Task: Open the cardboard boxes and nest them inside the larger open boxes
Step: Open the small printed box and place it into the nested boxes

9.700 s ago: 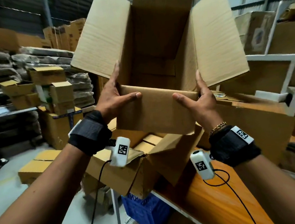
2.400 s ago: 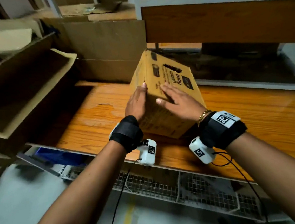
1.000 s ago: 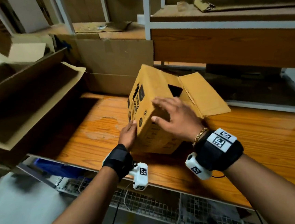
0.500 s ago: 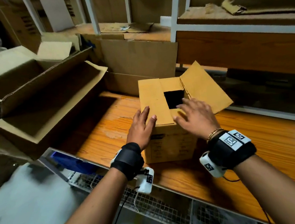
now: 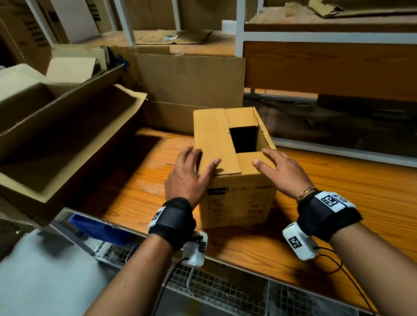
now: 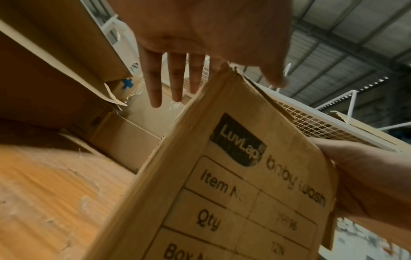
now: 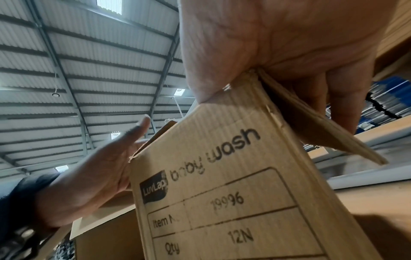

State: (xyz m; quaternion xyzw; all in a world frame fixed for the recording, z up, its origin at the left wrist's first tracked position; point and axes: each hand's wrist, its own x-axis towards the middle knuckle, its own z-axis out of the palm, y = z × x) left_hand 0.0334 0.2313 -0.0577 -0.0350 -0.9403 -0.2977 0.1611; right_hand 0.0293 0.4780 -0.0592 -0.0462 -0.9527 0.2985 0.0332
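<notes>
Two hands flat on small box (image 5: 234,180) on counter (image 5: 383,208), left hand (image 5: 187,178) near-left flap, right hand (image 5: 283,174) near-right corner, fingers straight, gripping nothing

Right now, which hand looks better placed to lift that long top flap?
Probably the left hand: its fingers rest on the long flap of the small box; the right hand sits on the short flap.

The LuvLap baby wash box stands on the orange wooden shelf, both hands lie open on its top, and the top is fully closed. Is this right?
Not quite. The LuvLap baby wash box stands on the orange wooden shelf, and the left hand and right hand lie open on its top, but the top is not fully closed: the head view shows a dark square gap between the flaps.
</notes>
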